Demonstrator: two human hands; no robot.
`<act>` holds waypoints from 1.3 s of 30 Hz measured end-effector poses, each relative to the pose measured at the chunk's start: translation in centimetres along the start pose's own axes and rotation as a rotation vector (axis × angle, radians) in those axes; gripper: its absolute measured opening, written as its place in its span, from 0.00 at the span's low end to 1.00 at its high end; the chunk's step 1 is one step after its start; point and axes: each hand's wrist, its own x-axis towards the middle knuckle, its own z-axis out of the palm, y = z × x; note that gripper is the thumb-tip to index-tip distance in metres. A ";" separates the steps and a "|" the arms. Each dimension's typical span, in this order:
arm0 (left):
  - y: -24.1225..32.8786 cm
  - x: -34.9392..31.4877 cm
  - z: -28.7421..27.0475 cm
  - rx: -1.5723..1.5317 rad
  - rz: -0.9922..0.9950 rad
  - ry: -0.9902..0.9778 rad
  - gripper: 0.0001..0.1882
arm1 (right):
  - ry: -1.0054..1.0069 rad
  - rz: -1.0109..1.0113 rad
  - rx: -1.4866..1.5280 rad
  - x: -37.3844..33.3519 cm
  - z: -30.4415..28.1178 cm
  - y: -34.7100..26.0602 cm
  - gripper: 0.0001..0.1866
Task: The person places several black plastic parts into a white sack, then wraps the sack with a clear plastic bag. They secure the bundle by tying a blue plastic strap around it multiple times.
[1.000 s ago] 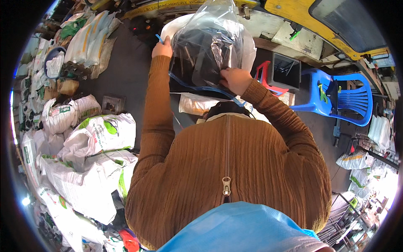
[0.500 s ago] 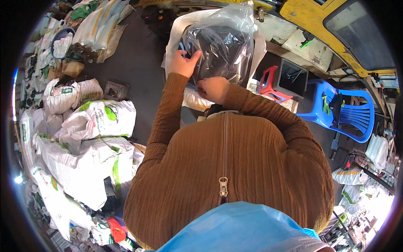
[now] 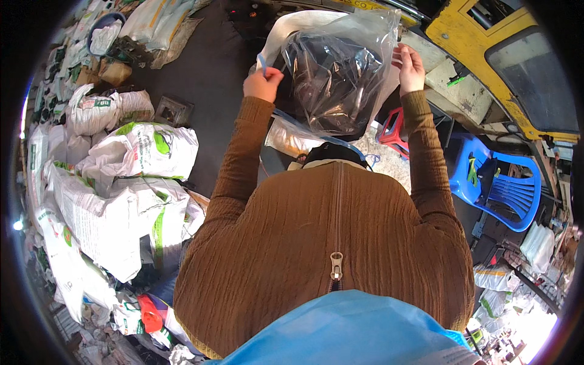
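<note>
cluttered yard | clear bag [image 3: 359,55] holds black item [image 3: 331,82] | left hand [image 3: 263,82], right hand [image 3: 409,61] pinch bag

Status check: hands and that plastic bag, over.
Left hand gripping a blue strip beside the bag. Right hand pinching the clear plastic bag, dark stuff inside. Nothing between the hands and the bag.

Dark floor [image 3: 213,79] open ahead-left; sacks [image 3: 121,201] block left, blue chair [image 3: 499,182] right.

Clear plastic bag [image 3: 344,73] holding dark contents, upper centre; white sacks with green markings [image 3: 131,182] piled at left.
</note>
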 end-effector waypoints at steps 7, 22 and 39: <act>1.3 3.2 -1.2 0.260 -0.169 -0.088 0.17 | -0.521 0.157 -0.412 9.8 -0.1 7.7 0.26; 0.2 3.9 1.3 -0.027 -0.261 -0.001 0.12 | -0.844 -0.127 -1.169 11.5 3.2 9.4 0.21; -1.5 3.8 1.5 0.462 -0.143 -0.203 0.12 | -0.746 -0.272 -1.280 7.4 0.4 7.0 0.17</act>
